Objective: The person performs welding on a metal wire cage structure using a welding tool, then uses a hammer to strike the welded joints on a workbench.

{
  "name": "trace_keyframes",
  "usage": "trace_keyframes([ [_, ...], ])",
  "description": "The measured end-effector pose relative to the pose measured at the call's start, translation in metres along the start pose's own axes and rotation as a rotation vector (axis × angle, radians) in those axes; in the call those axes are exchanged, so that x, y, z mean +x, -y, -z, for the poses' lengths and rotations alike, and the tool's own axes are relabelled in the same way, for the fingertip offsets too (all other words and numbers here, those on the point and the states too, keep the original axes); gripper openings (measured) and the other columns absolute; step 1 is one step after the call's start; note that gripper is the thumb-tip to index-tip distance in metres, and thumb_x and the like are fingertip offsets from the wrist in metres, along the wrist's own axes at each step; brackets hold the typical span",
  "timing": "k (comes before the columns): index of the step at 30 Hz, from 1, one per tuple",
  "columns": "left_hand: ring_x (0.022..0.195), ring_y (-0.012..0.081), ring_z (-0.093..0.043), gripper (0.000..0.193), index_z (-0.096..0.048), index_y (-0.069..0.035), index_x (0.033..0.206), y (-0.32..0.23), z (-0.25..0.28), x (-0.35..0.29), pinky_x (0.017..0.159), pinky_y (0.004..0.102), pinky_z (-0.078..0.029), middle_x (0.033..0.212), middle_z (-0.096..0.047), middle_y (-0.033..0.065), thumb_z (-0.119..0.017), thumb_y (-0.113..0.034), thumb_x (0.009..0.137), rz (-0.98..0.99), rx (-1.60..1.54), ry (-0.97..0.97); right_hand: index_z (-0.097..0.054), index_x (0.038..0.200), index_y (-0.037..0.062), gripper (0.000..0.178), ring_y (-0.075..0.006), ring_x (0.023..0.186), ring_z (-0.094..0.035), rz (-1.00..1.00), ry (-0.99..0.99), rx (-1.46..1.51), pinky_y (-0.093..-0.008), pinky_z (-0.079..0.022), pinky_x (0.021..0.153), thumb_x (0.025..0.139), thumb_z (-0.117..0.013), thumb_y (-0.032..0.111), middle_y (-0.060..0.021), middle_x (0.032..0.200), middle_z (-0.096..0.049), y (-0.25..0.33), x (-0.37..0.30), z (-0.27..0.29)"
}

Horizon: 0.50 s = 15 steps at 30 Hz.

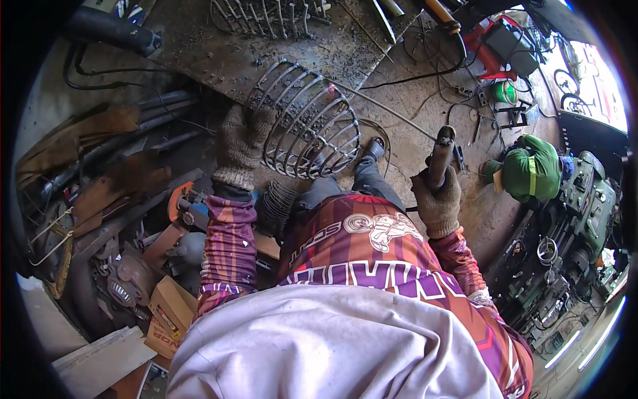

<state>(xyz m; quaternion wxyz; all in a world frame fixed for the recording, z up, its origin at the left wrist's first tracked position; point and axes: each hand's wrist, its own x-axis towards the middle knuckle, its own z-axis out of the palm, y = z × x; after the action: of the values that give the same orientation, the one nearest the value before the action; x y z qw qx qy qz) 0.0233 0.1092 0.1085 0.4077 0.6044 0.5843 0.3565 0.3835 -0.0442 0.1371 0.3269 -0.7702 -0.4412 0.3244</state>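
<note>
A round basket of welded metal bars (312, 126) rests at the near edge of the steel worktable (193, 56), partly overhanging it. My left hand (242, 143), in a dirty knitted glove, is closed on the basket's left side; its fingertips are partly hidden. My right hand (436, 199), gloved too, grips a welding electrode holder (441, 156). From the holder a long thin electrode (389, 110) slants up and left to the basket's bars. A small red glow shows where its tip meets the right rim.
Another barred metal piece (269, 18) lies at the table's far side. Scrap metal (113, 193) and a cardboard box (169, 319) crowd the left. Cables trail over the floor (415, 100). To the right are a green bucket (505, 92), a green-clad figure (531, 169) and a machine (565, 233).
</note>
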Motion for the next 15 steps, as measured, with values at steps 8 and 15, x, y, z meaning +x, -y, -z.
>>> trace_keyframes([
  [8, 0.107, 0.0226, -0.063, 0.061, -0.059, 0.001, 0.131, -0.004, 0.002, -0.001, 0.094, 0.0372, -0.048, 0.119, -0.069, 0.0128, -0.068, -0.047, 0.095, 0.059, -0.012, 0.055, -0.057, 0.122, -0.0016, 0.041, -0.0147, 0.072, -0.066, 0.056, 0.025, -0.042, -0.0299, -0.054, 0.066, 0.084, -0.072, -0.001, -0.0065, 0.085, -0.066, -0.006, 0.003, -0.004],
  [15, 0.106, 0.0231, -0.063, 0.060, -0.059, 0.002, 0.129, -0.011, 0.001, -0.002, 0.093, 0.0373, -0.048, 0.119, -0.069, 0.0135, -0.068, -0.047, 0.095, 0.072, -0.031, 0.056, -0.059, 0.120, 0.0001, 0.040, -0.0141, 0.072, -0.066, 0.090, 0.001, -0.067, -0.0300, -0.054, 0.067, 0.083, -0.074, 0.001, -0.0061, 0.083, -0.067, -0.004, 0.002, -0.006],
])
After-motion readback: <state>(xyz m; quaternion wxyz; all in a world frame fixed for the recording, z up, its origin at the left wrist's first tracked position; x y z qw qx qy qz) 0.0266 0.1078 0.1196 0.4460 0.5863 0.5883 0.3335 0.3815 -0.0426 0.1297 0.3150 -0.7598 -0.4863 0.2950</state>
